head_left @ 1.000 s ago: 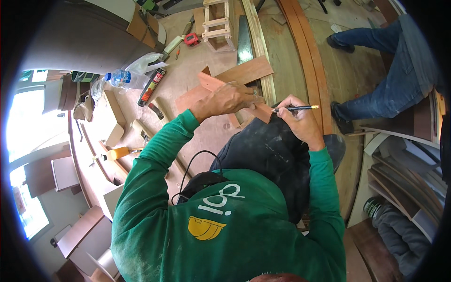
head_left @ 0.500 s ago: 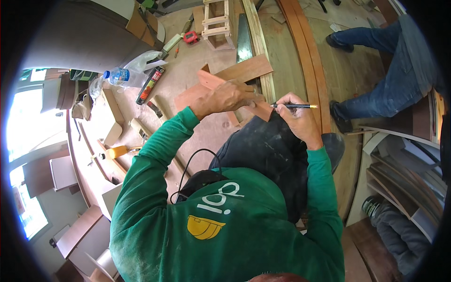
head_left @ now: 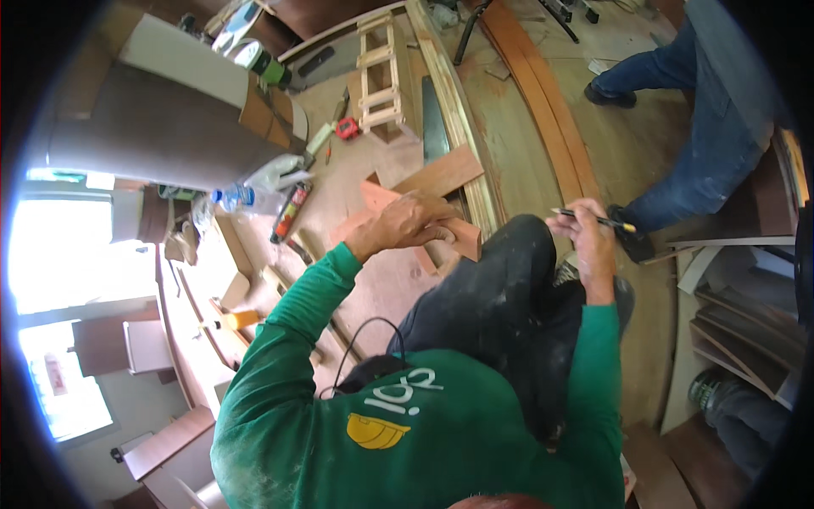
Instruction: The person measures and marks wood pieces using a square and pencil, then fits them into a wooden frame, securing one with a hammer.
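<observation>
A short reddish wooden board (head_left: 466, 240) is gripped in my left hand (head_left: 409, 222), the fingers wrapped over its top. Its near end lies by my dark-trousered knee. Under and behind it, another flat reddish board (head_left: 445, 174) slants across the work surface. My right hand (head_left: 591, 246) is off to the right, apart from the wood, pinching a dark pencil (head_left: 617, 225) that points left. The underside of the held board is hidden by my left hand.
On the left are a tube of sealant (head_left: 291, 212), a plastic bottle (head_left: 233, 198) and a yellow-handled tool (head_left: 241, 319). Farther off stand a red tape measure (head_left: 347, 128) and a slatted wooden frame (head_left: 380, 76). Another person's legs (head_left: 699, 140) are at the right, near long brown planks (head_left: 543, 93).
My right hand, with the pencil, has moved away from the board's end to the right and slightly down. My left hand keeps its hold on the board. The view has shifted.
</observation>
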`<action>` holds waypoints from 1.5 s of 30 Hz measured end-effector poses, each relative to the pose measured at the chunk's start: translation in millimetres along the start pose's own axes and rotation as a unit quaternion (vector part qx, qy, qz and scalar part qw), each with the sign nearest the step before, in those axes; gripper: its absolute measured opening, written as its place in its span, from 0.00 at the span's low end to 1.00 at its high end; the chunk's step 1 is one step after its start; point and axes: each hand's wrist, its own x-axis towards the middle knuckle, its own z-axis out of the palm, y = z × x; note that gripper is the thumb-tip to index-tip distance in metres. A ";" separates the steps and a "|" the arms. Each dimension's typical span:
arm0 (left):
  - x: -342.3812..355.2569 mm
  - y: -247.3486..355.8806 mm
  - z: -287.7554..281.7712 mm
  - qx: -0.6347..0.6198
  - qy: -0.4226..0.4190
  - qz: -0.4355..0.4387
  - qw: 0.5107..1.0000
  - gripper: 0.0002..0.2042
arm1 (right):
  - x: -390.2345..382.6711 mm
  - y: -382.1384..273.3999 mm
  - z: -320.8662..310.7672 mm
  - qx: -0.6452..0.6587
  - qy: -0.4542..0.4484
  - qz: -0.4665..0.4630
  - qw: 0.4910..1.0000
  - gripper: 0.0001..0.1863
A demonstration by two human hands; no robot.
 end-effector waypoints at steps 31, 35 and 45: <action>-82.7 -107.8 -81.1 0.058 0.332 -0.363 0.869 0.24 | -13.7 9.7 94.6 -0.453 0.046 -0.198 0.868 0.14; -97.5 -115.6 -78.3 0.031 0.303 -0.393 0.868 0.25 | 60.4 8.2 189.9 -0.413 -0.034 -0.060 0.908 0.15; -139.7 -69.1 -72.6 -0.113 0.259 -0.416 0.864 0.24 | 173.8 65.7 190.4 -0.613 -0.148 0.078 0.772 0.27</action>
